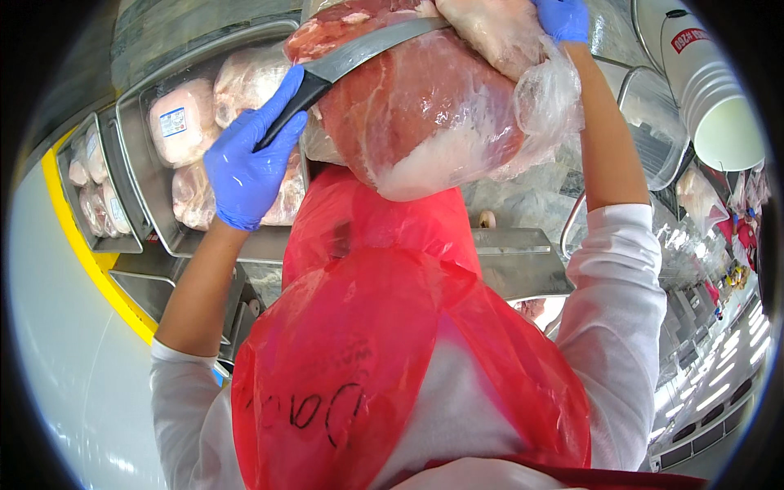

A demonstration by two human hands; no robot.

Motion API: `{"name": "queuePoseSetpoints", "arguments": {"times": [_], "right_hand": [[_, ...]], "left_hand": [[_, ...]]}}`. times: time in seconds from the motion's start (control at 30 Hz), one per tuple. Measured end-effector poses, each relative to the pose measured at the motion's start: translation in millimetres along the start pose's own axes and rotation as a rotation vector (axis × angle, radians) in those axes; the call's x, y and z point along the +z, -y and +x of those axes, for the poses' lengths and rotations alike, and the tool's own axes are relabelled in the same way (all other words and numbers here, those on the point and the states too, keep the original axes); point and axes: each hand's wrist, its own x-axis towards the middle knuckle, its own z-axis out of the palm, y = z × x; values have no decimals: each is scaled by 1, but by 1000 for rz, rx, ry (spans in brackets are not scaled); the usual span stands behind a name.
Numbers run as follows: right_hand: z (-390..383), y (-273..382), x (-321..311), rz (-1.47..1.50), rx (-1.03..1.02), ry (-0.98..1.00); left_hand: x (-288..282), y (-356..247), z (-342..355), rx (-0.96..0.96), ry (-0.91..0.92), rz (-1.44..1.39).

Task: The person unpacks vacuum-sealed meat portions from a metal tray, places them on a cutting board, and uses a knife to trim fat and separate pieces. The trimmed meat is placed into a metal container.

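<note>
In my left hand [249, 163], in a blue glove, is the black handle of a knife [371, 46]. Its long curved blade reaches right, over the upper part of a large red cut of raw meat [408, 102]. A white fat layer runs along the meat's lower side. A pale, fatty piece [498, 33] lies at the upper right of the cut. Clear plastic film [551, 98] bunches along the right edge, beside my right wrist. My right hand [563, 18], also blue-gloved, is at the pale piece's far right; the picture's top edge hides its fingers.
Left of the meat, a metal bin [135, 155] holds several wrapped meat packs; a smaller bin [135, 241] beside it holds more. A clear tub [653, 110] and stacked white buckets [710, 90] stand at right. Far right, other people work in the background.
</note>
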Motion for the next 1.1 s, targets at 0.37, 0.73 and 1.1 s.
{"name": "queuePoseSetpoints", "arguments": {"times": [0.37,0.73,1.1], "right_hand": [[-8,2,-10,114,-103,-134],[-4,-23,-9,42,-78,-121],[-13,10,-8,85,-22,-138]], "left_hand": [[-23,2,19,80,124,239],[-71,-79,108,545,323,703],[-24,-2,113,479,189,354]]}}
